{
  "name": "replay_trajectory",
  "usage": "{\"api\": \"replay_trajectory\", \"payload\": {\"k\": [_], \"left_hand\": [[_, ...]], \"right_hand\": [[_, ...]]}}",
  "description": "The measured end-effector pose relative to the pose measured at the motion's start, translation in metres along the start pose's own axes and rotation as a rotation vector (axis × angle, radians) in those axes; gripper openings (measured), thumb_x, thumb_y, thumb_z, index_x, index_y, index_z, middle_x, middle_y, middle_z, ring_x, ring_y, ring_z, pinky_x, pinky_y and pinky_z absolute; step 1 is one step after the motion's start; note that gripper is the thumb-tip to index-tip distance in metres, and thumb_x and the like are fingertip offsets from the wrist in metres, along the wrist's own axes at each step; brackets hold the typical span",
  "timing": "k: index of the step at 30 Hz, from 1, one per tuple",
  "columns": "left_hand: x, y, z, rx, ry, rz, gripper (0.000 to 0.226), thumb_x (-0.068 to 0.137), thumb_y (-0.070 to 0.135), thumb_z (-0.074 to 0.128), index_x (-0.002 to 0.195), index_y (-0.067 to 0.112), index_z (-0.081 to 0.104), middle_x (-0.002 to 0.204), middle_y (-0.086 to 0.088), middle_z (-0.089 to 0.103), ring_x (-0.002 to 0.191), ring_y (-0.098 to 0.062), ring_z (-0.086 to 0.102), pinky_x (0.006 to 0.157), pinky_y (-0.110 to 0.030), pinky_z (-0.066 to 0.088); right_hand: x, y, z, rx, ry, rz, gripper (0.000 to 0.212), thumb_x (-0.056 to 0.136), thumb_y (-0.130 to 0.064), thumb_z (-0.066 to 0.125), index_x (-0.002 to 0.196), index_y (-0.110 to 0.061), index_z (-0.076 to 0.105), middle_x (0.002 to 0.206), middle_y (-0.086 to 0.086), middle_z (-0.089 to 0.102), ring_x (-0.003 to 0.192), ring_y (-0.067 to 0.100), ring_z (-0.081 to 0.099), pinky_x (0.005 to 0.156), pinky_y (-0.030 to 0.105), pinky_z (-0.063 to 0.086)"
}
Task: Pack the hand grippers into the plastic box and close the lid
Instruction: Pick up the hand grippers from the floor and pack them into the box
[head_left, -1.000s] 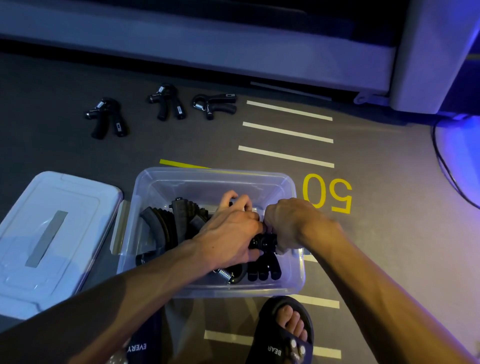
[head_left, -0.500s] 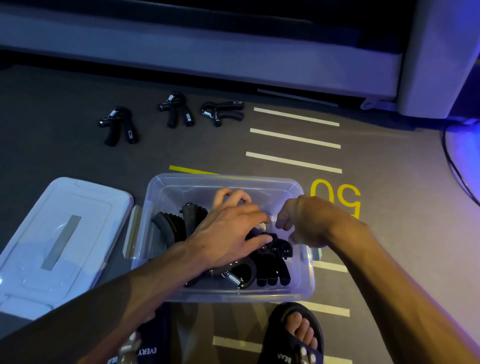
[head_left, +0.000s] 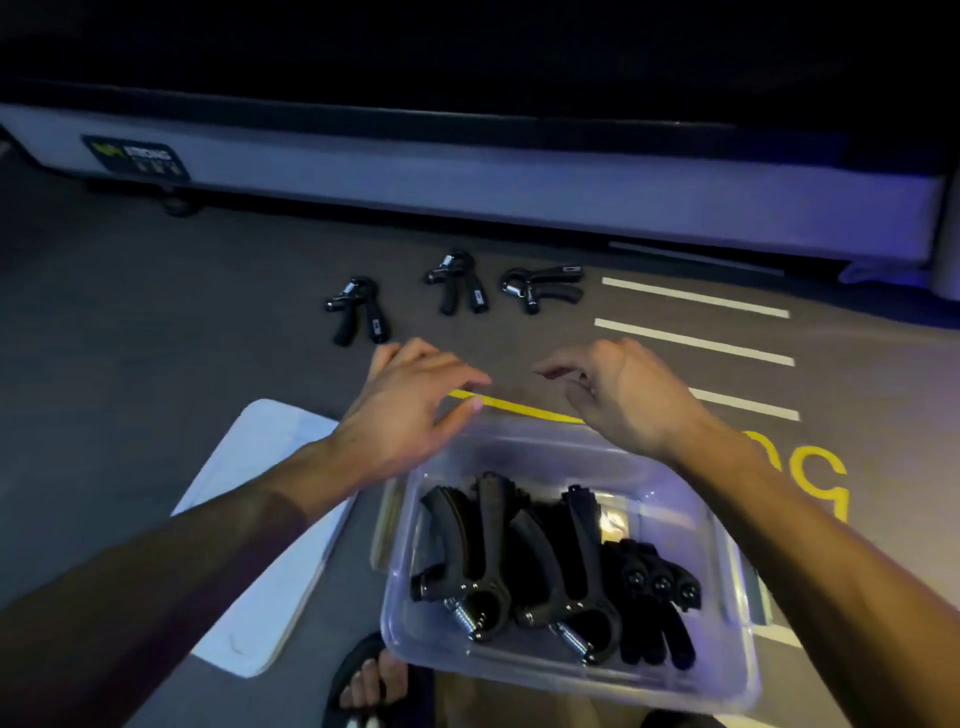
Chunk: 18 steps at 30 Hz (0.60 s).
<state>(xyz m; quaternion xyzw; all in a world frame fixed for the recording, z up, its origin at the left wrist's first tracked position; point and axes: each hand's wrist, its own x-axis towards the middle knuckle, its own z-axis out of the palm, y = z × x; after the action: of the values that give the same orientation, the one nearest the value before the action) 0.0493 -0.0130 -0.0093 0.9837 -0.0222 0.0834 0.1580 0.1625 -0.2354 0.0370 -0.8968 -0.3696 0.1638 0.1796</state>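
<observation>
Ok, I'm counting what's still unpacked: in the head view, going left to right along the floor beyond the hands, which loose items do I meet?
Left hand gripper → middle hand gripper → right hand gripper → white floor stripes. All three grippers lie apart, outside the plastic box.

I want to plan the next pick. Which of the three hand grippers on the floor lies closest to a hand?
The leftmost hand gripper. Its handle ends lie just beyond the left hand; the middle hand gripper and right hand gripper lie farther off.
</observation>
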Motion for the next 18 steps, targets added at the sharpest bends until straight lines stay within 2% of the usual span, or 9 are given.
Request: {"api": "replay_trajectory", "payload": {"k": [3,6,9,12,14,16,18], "left_hand": [[0.007,-0.042,0.005,0.003,-0.01,-0.213,0.04,0.093,0.051,0.04,0.114,0.033,0.069,0.109,0.012,0.07,0.105,-0.022,0.056,0.086,-0.032,0.026],[0.019,-0.077,0.025,-0.029,-0.092,-0.421,0.044,0.089,0.049,0.041,0.119,0.031,0.068,0.12,0.007,0.068,0.114,-0.026,0.054,0.092,-0.039,0.031],[0.034,-0.107,0.047,0.043,-0.195,-0.516,0.038,0.095,0.046,0.05,0.129,0.033,0.063,0.13,-0.002,0.063,0.122,-0.034,0.052,0.1,-0.047,0.036],[0.052,-0.137,0.067,0.132,-0.287,-0.615,0.043,0.097,0.045,0.053,0.139,0.038,0.053,0.139,-0.008,0.053,0.128,-0.039,0.046,0.104,-0.051,0.035],[0.063,-0.153,0.079,0.167,-0.331,-0.676,0.046,0.097,0.047,0.051,0.143,0.04,0.048,0.143,-0.011,0.048,0.129,-0.042,0.043,0.106,-0.05,0.033],[0.072,-0.165,0.09,0.176,-0.379,-0.714,0.049,0.097,0.05,0.05,0.145,0.04,0.045,0.146,-0.014,0.045,0.131,-0.043,0.041,0.108,-0.049,0.033],[0.079,-0.172,0.099,0.185,-0.413,-0.725,0.051,0.097,0.053,0.05,0.146,0.04,0.043,0.146,-0.016,0.043,0.133,-0.043,0.039,0.109,-0.048,0.032]], "right_hand": [[0.026,0.001,0.015,0.048,-0.015,-0.021,0.037,0.095,-0.014,0.052,0.124,-0.031,0.067,0.121,-0.009,0.073,0.114,0.019,0.068,0.096,0.036,0.054],[0.046,0.01,0.036,0.106,-0.002,-0.02,0.035,0.097,-0.014,0.052,0.123,-0.031,0.068,0.117,-0.01,0.074,0.111,0.015,0.069,0.092,0.03,0.053],[0.062,0.019,0.052,0.17,-0.005,-0.011,0.036,0.097,-0.013,0.051,0.123,-0.03,0.068,0.116,-0.01,0.075,0.109,0.015,0.07,0.094,0.034,0.054],[0.073,0.026,0.064,0.222,-0.019,-0.007,0.035,0.096,-0.014,0.051,0.12,-0.031,0.07,0.113,-0.009,0.076,0.107,0.015,0.07,0.095,0.036,0.053],[0.079,0.03,0.07,0.257,-0.013,0.005,0.034,0.096,-0.015,0.052,0.12,-0.031,0.07,0.111,-0.011,0.076,0.105,0.012,0.069,0.094,0.029,0.052],[0.082,0.032,0.074,0.289,-0.003,0.02,0.034,0.096,-0.014,0.054,0.119,-0.031,0.071,0.111,-0.013,0.076,0.099,0.006,0.067,0.084,0.019,0.046],[0.084,0.035,0.077,0.297,0.0,0.028,0.033,0.096,-0.014,0.054,0.119,-0.031,0.071,0.109,-0.014,0.076,0.101,0.003,0.06,0.075,0.012,0.038]]}}
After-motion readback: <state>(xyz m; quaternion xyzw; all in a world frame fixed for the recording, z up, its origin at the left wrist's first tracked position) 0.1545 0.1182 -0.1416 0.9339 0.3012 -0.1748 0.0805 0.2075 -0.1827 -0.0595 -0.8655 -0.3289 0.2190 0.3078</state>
